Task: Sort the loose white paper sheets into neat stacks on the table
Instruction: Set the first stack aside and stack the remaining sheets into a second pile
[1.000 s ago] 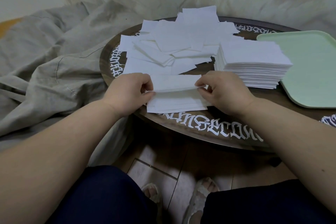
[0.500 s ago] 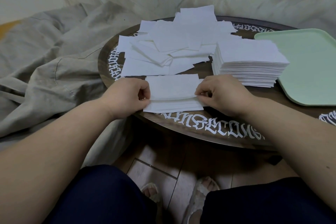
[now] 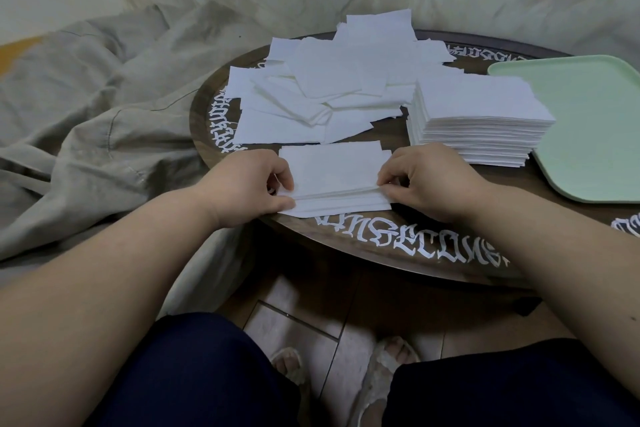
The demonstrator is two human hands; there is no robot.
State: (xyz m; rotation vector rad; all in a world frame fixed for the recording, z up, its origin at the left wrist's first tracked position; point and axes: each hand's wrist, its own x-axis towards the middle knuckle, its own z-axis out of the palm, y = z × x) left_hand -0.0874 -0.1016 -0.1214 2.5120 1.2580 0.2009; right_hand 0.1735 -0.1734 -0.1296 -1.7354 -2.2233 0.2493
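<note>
Left hand [image 3: 251,184] and right hand [image 3: 429,180] pinch small stack's [image 3: 337,180] side edges.

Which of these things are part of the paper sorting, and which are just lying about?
Part of the job:
left hand
right hand
small stack both hands pinch
tall neat stack
loose sheets
round table

Just lying about:
green tray
beige cloth

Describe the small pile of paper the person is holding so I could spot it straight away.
Find the round dark table with white lettering round its rim. At its near edge, between the left hand and right hand, lies the small stack. It is far thinner than the tall stack beside the green tray, and tidier than the loose heap behind it.
</note>
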